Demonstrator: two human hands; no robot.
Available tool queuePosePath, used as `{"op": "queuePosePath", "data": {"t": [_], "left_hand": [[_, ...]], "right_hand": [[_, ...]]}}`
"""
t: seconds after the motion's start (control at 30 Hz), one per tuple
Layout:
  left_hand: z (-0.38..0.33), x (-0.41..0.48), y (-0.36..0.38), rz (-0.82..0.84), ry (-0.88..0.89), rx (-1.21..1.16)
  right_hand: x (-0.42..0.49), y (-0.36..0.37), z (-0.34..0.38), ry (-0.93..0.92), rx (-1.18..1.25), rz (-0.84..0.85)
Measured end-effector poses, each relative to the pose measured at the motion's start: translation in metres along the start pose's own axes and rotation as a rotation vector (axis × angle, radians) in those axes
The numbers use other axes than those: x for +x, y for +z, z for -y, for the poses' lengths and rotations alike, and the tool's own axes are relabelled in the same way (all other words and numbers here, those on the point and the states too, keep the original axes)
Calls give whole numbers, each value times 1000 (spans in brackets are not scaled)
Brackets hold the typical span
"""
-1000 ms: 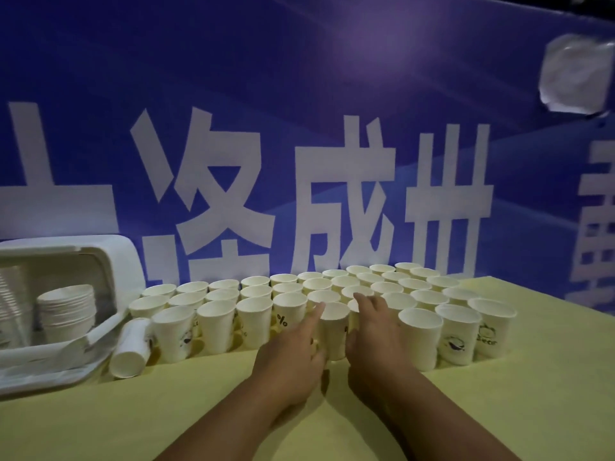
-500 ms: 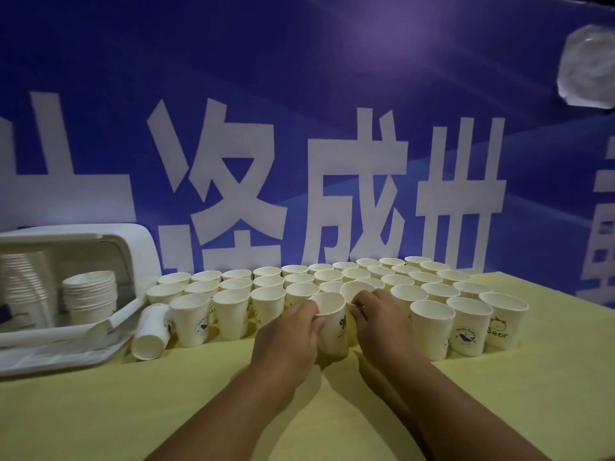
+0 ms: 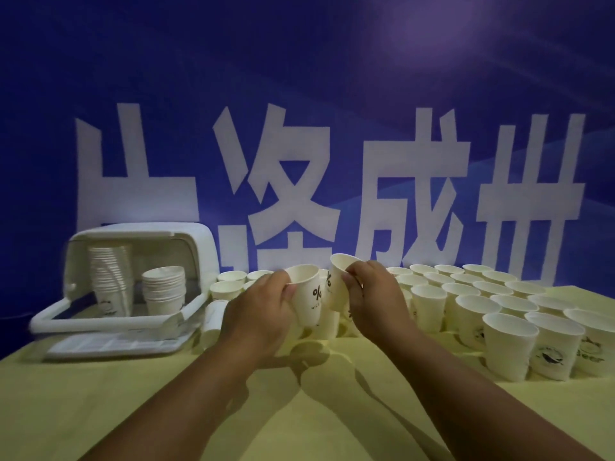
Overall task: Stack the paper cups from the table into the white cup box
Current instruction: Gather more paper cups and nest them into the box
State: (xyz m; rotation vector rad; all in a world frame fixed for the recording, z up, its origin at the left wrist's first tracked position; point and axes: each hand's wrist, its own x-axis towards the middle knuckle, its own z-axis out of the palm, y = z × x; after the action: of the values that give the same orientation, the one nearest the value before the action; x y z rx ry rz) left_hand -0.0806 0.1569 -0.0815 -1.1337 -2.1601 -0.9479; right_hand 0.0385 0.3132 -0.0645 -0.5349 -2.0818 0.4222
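Left hand [image 3: 263, 314] gripped a paper cup [image 3: 307, 297] marked %, fingers curled round its wall, held above the table [image 3: 100, 394], right of the white cup box [image 3: 199, 247]. Right hand [image 3: 376, 301] pinched a second cup [image 3: 339, 281] near the rim, tilted, just beside the first; contact unclear. Box was open at the front, with a tall stack [image 3: 111, 281] and a shorter stack [image 3: 164, 289] inside. Loose cups [image 3: 499, 311] stood in rows right of the box, one tipped cup [image 3: 213, 319] just beside its right corner.
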Motion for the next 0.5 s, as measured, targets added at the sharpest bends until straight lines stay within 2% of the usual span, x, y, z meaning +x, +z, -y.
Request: {"op": "queuePosePath", "data": {"t": [0.23,0.5], "left_hand": [[62,21,-32,-207,34,44],[140,30,-56,-447,-72,12]], "right_hand": [[21,53,45,-87,149,-9],[40,109,96,-120,313,-42]]}}
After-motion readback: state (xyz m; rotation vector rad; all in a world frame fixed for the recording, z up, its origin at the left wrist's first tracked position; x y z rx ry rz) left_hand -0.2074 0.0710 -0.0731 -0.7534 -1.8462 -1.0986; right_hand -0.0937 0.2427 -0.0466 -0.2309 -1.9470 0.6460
